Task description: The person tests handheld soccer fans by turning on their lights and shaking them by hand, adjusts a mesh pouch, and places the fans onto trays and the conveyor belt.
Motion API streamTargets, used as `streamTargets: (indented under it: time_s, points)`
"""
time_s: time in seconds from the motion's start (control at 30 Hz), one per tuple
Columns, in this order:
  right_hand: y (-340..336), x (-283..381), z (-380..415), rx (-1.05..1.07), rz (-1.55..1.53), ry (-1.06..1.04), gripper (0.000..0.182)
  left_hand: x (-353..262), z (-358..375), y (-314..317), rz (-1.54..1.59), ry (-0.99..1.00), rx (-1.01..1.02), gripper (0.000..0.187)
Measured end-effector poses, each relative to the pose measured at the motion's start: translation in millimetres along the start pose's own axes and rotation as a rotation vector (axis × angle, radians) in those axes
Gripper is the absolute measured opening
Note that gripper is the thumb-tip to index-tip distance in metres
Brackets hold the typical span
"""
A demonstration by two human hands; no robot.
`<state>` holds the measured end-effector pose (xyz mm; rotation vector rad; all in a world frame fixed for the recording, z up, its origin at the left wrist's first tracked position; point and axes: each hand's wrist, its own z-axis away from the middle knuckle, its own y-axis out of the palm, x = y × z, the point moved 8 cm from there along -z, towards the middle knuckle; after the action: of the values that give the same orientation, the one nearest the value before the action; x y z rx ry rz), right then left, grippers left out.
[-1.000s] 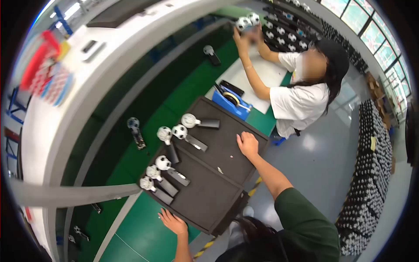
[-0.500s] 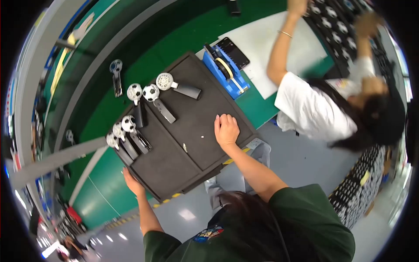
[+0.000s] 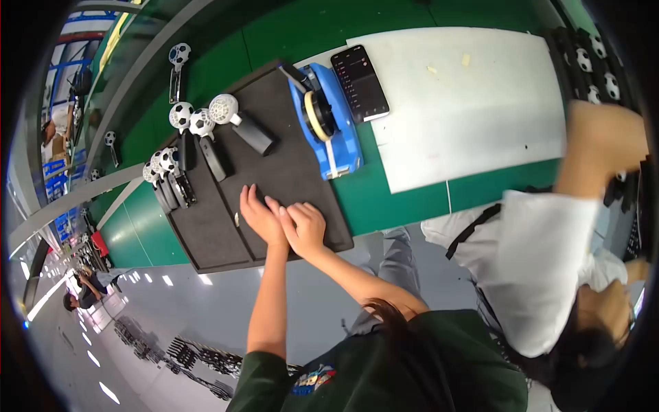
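Note:
My left hand (image 3: 261,215) lies over the dark tray (image 3: 281,180), its fingers apart and nothing held. Beside it, touching near the wrist, my right hand (image 3: 303,228) rests low on the tray with its fingers loosely spread, also holding nothing. Several small fans with soccer-ball heads lie along the tray's far left side. One with a white grille head (image 3: 223,108) has its dark handle (image 3: 254,133) pointing toward my hands. Another with a ball head (image 3: 201,122) lies left of it. More fans (image 3: 168,160) are bunched at the tray's left edge.
A blue tape dispenser (image 3: 327,123) stands at the tray's right edge, beside a phone (image 3: 360,84). Farther right lie a white sheet (image 3: 473,110) and racked ball-headed fans (image 3: 594,94). A co-worker in a white shirt (image 3: 535,264) is at the right. Another fan (image 3: 179,69) lies on the green belt.
My left hand has moved from the tray's left edge onto the tray, beside my right hand. The view has shifted, and the co-worker's arm has come lower at the right.

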<state>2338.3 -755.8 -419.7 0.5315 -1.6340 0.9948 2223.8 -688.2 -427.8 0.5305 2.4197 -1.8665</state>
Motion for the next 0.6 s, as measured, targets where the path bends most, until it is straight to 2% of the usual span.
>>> streamTargets:
  time_s: [0.03, 0.1, 0.17, 0.2, 0.33, 0.5, 0.6]
  points:
    - [-7.4, -1.9, -8.2, 0.018, -0.005, 0.001, 0.015, -5.3, -2.0, 1.1, 0.008, -0.027, 0.012, 0.043]
    - [-3.0, 2.8, -14.1, 0.261, -0.055, 0.034, 0.011, -3.8, 0.8, -3.2, -0.009, -0.067, 0.048, 0.042]
    - [5.7, 2.5, -19.8, 0.493, -0.104, 0.046, 0.02, -3.5, 0.4, 1.7, 0.027, -0.055, 0.064, 0.042]
    - [7.3, -4.3, -23.3, 0.499, -0.11, 0.044, 0.02, -3.3, 0.4, 3.2, 0.022, -0.06, 0.066, 0.042]
    - [37.3, -5.9, -22.6, 0.776, 0.007, -0.344, 0.018, -0.3, 0.3, 4.6, 0.022, -0.075, 0.065, 0.043]
    - [35.3, 5.8, -15.0, 0.795, -0.04, -0.513, 0.023, -0.6, 0.8, 5.4, 0.058, -0.026, 0.036, 0.043]
    - [32.2, -0.7, -14.0, 0.762, -0.112, -0.468, 0.024, -0.6, 3.5, 9.0, 0.038, 0.005, 0.059, 0.043]
